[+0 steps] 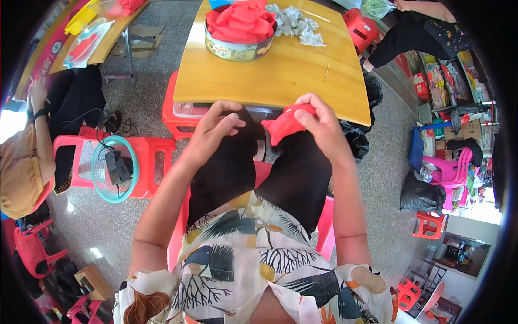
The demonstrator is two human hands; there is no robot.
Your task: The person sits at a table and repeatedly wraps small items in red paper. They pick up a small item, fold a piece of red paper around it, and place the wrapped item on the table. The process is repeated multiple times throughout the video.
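1. Far left: seated co-worker [24, 173], one arm out toward another table. Nearer, a teal basket [102, 186] stands beside red stools, a dark device in it.
2. Left hand [213, 132]: before the near edge of the yellow table [291, 75], fingers half curled, thumb set apart from them. No object visible in its grip.
3. Far, on the table: round tin [237, 52] heaped with red pieces [240, 21]; crumpled silvery pieces [298, 26] just right of it.
4. Red cloth-like piece [281, 127]: off the table, above the lap, between the hands. Long axis slants from far right, at the grip, to near left. Loose end faces the left hand; visible gap there, no contact. Key relation: piece lies directly right of the left fingertips.
5. Right hand [325, 127]: the nearer hand, closed on the piece's far right end, thumb pressed against the fingers.
6. Further right: black bags [356, 143] beside the table.
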